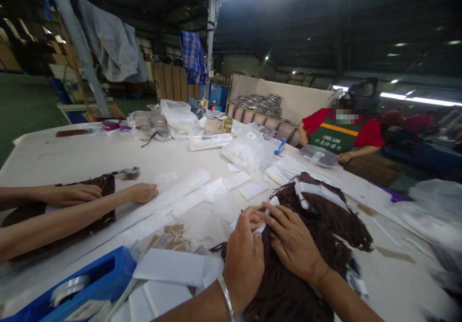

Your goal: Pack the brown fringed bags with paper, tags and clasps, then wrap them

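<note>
A dark brown fringed item, apparently a bag, lies right in front of me with its long strands spread over the table. My left hand, a silver bangle at its wrist, has its fingers curled closed around a white wrapping strip at the item's upper end. My right hand lies across the brown strands, its fingertips pressed together on the same strip beside the left fingers. What sits between the fingertips is partly hidden. Just beyond, a second brown fringed piece has a white band around it.
A blue tape dispenser and white foam sheets lie at lower left. Paper tags with strings are nearby. A co-worker's hands reach in from the left. Plastic bags lie mid-table; another person stands across.
</note>
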Demonstrator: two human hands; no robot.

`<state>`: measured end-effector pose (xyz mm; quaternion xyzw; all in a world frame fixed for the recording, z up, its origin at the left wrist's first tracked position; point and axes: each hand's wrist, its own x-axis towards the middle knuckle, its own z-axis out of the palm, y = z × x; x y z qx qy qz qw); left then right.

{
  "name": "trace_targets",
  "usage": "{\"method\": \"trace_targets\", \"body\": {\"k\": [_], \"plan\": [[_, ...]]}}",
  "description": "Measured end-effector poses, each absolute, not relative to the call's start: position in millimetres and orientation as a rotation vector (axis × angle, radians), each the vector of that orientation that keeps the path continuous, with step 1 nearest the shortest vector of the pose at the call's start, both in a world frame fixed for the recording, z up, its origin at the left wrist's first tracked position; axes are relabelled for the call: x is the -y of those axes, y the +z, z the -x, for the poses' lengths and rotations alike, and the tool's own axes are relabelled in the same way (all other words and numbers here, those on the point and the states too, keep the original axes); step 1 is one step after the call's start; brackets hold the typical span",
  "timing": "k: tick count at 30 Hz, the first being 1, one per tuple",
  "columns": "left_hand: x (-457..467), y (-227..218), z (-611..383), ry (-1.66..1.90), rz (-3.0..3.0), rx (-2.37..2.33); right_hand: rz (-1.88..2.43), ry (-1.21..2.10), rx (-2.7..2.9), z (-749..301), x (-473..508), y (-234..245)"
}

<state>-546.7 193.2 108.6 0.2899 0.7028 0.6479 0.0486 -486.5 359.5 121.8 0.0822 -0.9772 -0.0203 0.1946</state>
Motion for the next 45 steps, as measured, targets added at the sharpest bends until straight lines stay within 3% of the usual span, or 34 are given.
{"method": "trace_targets", "body": {"k": [6, 11, 25, 35, 39, 45], "plan": [[-177, 103, 593, 1.985, -0.747, -2.142, -0.184, 0.004, 2.707, 480, -363, 120], [-185, 73, 640, 1.533, -0.797, -2.27, -0.204, 0.032, 2.662, 477, -367, 118], [-182, 85, 571, 1.44, -1.357, -2.401, -0.297, 0.005, 2.719, 483, -371, 115], [-170, 95, 561, 1.363, -1.336, -2.362, -0.316, 0.033, 2.717, 481, -371, 113], [-176, 88, 586, 1.51, -1.196, -2.202, -0.323, 0.039, 2.75, 486, -369, 116], [-192, 67, 652, 1.733, -0.517, -2.066, -0.294, 0.044, 2.777, 491, -367, 117]]}}
